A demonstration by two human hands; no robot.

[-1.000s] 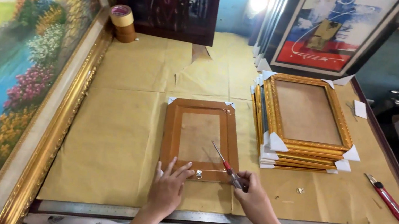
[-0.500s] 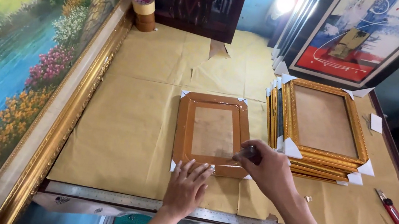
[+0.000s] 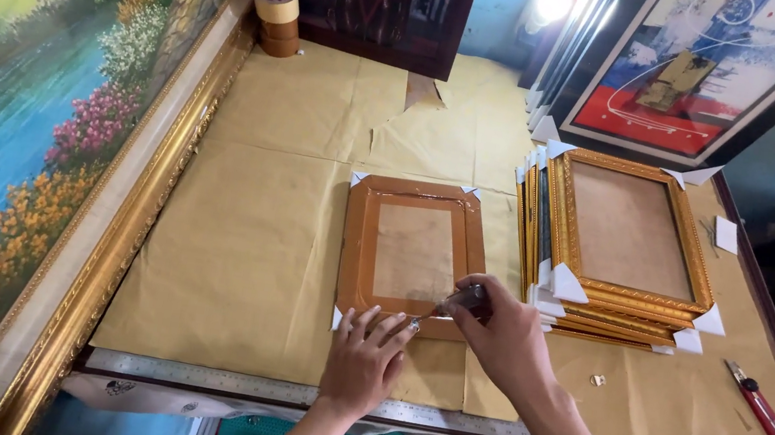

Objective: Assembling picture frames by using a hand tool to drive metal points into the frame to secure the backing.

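Brown paper covers the bench [image 3: 240, 257]; beneath my hands lies the small wooden frame [image 3: 411, 251], back up. My left hand [image 3: 366, 358] presses flat, holding nothing. My right hand [image 3: 504, 337] grips a screwdriver [image 3: 454, 304]; I judge fastening underway, needing steady downward pressure

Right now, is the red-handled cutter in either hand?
No. The red-handled cutter lies on the brown paper at the table's right edge, apart from both hands.
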